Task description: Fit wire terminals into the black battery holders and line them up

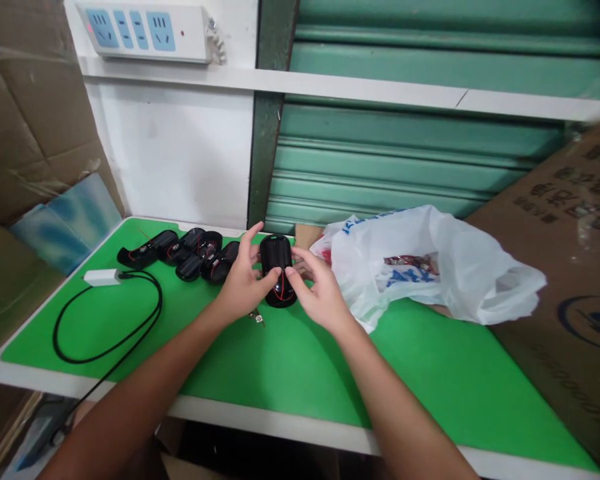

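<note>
Both of my hands hold a black plastic casing point(276, 252) upright over the green table top. A thin red wire curves inside its lower half. My left hand point(241, 285) grips the casing's left side, thumb pressed on the front and index finger raised. On the other side my right hand point(321, 288) has its thumb on the front and its fingers behind the right edge. Below the left hand lies a small metal piece point(259, 319), too small to name. Several similar black casings point(193, 248) with red wires are grouped to the left.
A white plug-like block point(101, 277) with a looped black cable point(161, 303) lies on the green table point(300, 373). At the right are a crumpled white plastic bag point(480, 267) and a cardboard box point(555, 267). A power strip point(145, 32) is mounted above.
</note>
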`<state>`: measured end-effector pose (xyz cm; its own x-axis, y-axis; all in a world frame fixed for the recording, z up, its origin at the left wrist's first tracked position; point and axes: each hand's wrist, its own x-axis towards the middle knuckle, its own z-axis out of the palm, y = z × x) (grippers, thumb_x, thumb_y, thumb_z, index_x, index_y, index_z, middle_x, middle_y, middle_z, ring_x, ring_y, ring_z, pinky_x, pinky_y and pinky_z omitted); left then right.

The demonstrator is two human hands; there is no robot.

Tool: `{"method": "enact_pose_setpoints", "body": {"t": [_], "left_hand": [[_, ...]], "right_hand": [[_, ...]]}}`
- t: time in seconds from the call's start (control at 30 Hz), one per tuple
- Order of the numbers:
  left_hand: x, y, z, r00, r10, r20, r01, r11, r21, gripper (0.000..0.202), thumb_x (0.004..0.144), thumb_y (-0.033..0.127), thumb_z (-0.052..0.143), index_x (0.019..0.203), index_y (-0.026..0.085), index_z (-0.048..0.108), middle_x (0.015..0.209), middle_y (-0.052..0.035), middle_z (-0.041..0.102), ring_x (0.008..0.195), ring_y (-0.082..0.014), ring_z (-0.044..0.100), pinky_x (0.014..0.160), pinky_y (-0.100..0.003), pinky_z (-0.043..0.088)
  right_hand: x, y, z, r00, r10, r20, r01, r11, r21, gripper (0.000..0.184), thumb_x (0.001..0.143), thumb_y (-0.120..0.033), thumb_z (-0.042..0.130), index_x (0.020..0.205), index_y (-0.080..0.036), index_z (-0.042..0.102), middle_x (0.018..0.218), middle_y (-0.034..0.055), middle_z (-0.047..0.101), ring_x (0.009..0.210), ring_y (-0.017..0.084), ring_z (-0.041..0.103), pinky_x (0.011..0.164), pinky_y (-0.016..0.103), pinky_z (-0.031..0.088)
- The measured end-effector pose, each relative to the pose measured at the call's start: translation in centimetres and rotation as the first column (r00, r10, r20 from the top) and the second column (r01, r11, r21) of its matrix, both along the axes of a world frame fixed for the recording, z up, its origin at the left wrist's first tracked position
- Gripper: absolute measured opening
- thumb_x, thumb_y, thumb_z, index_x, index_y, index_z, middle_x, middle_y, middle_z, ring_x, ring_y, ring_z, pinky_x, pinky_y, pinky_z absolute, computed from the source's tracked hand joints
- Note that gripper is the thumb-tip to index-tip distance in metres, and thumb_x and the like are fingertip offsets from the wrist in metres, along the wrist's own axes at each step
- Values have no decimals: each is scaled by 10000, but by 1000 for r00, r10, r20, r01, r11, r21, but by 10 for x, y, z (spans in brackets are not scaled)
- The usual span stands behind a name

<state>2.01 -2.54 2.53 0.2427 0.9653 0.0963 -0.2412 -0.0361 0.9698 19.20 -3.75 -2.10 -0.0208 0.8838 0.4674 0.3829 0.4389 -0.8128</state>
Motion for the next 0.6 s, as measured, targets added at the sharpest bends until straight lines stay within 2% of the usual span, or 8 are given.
{"method": "enact_pose_setpoints", "body": {"t": [0.13, 0.27, 0.6], "left_hand": [[0, 0, -2, 998, 7, -63, -3, 998, 63, 1035, 689, 220, 890, 1583, 260, 370, 1255, -124, 693, 1156, -281, 667, 858, -287, 561], [-1, 1, -4, 990, 13, -144, 5, 992, 128, 998, 747, 226, 838, 1603, 255, 324, 1262, -131, 681, 1143, -279, 667, 867, -296, 561], [-1, 0, -1, 987, 9, -160, 10, 993, 121, 978, 745, 257, 848, 1586, 244, 348, 1253, -137, 679, 1157, -296, 659, 851, -302, 565]], "right_hand": [[-1, -1, -1, 1000, -22, 21, 22, 999, 23, 367, 984, -349, 579, 1339, -260, 609, 1223, 100, 725, 928, 231, 708, 743, 371, 623], [-1, -2, 0, 999, -15, 37, 15, 1000, 14, 353, 984, -339, 580, 1326, -255, 605, 1220, 98, 724, 970, 237, 706, 804, 388, 616], [0, -1, 1, 999, 4, 52, -5, 1000, 18, 335, 1010, -348, 553, 1332, -263, 591, 1237, 94, 729, 1110, 248, 699, 892, 395, 600]]}}
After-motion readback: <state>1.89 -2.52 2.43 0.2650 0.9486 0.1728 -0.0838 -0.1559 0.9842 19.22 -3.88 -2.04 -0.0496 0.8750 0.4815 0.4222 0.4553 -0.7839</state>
